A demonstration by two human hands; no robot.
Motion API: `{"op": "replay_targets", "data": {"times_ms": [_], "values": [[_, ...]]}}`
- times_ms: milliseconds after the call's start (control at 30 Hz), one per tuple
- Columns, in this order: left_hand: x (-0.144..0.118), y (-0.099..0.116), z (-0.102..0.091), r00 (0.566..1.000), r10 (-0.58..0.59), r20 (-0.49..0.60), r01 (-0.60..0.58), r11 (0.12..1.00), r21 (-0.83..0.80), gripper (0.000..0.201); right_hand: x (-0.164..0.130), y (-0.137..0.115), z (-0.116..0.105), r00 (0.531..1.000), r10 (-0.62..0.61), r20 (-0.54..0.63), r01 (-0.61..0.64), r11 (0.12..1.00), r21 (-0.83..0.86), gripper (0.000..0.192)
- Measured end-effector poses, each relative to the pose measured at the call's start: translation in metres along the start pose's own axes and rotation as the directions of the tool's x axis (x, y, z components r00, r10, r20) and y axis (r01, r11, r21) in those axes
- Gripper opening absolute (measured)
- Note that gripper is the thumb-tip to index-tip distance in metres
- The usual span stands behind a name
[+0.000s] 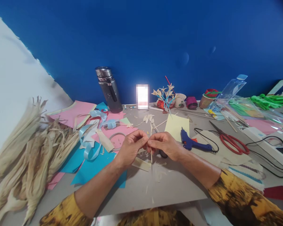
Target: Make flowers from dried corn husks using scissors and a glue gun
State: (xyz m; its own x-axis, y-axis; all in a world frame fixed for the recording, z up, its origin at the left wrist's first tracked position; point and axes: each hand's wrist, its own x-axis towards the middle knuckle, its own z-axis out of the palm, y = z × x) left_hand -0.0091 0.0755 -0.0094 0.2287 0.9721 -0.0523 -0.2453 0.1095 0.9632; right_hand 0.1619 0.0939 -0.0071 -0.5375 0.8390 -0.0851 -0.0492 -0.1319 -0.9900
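Note:
My left hand (pixel 131 147) and my right hand (pixel 165 145) meet over the middle of the grey table (pixel 155 185), fingertips pinched together on a thin pale stick (pixel 151 153) that hangs down between them. A small strip of dried husk (pixel 141 164) lies on the table just under my left hand. A dark round object peeks out below my right hand. A blue glue gun (pixel 193 142) lies just right of my right hand, next to a pale yellow sheet (pixel 176 126).
Dried corn husks (pixel 30 147) pile at the left. Pink and blue paper sheets (pixel 94 163) and light blue ribbon (pixel 91 147) lie left of centre. Red scissors (pixel 231 142), black cables and a power strip (pixel 269 149) sit right. A dark flask (pixel 109 89), husk flowers (pixel 165 94) and cups line the back.

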Motion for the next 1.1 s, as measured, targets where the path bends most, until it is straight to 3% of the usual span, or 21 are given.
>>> {"op": "replay_targets", "data": {"times_ms": [233, 467, 567, 633, 700, 767, 833, 867, 933, 1100], "values": [[0.0, -0.002, -0.002, 0.998, -0.021, -0.06, 0.014, 0.993, -0.114, 0.032, 0.0, 0.005, 0.0, 1.0, 0.006, -0.005, -0.006, 1.0, -0.027, 0.033], [0.003, 0.001, -0.003, 0.996, 0.02, -0.09, -0.034, 0.986, -0.161, 0.03, 0.002, 0.007, -0.004, 0.999, 0.046, 0.02, -0.047, 0.995, 0.09, 0.041], [0.004, 0.001, -0.007, 0.984, 0.092, -0.151, -0.098, 0.994, -0.038, 0.025, 0.002, 0.004, -0.005, 0.998, 0.034, -0.043, -0.035, 0.999, -0.021, 0.038], [0.003, 0.001, -0.01, 0.945, 0.236, -0.225, -0.192, 0.961, 0.198, 0.017, 0.001, 0.001, -0.005, 0.994, -0.013, -0.105, -0.001, 0.991, -0.136, 0.033], [0.001, 0.001, -0.013, 0.864, 0.471, -0.179, -0.326, 0.793, 0.515, 0.017, 0.0, -0.001, -0.005, 0.987, -0.06, -0.149, 0.02, 0.966, -0.258, 0.027], [0.0, 0.001, -0.015, 0.781, 0.622, 0.055, -0.461, 0.514, 0.724, 0.028, 0.0, -0.002, -0.006, 0.983, -0.093, -0.159, 0.031, 0.935, -0.354, 0.022], [0.002, -0.002, -0.017, 0.733, 0.616, 0.288, -0.549, 0.287, 0.785, 0.03, 0.0, -0.003, -0.008, 0.982, -0.123, -0.14, 0.052, 0.902, -0.428, 0.02], [0.003, -0.004, -0.018, 0.722, 0.592, 0.358, -0.57, 0.215, 0.793, 0.03, 0.0, -0.003, -0.009, 0.982, -0.139, -0.125, 0.067, 0.885, -0.461, 0.02], [0.006, -0.007, -0.021, 0.72, 0.548, 0.427, -0.579, 0.134, 0.805, 0.029, 0.0, -0.004, -0.011, 0.986, -0.144, -0.081, 0.083, 0.856, -0.51, 0.021], [0.007, -0.009, -0.026, 0.722, 0.514, 0.463, -0.551, 0.023, 0.834, 0.023, -0.001, -0.004, -0.012, 0.996, -0.076, -0.043, 0.035, 0.806, -0.591, 0.022]]}}
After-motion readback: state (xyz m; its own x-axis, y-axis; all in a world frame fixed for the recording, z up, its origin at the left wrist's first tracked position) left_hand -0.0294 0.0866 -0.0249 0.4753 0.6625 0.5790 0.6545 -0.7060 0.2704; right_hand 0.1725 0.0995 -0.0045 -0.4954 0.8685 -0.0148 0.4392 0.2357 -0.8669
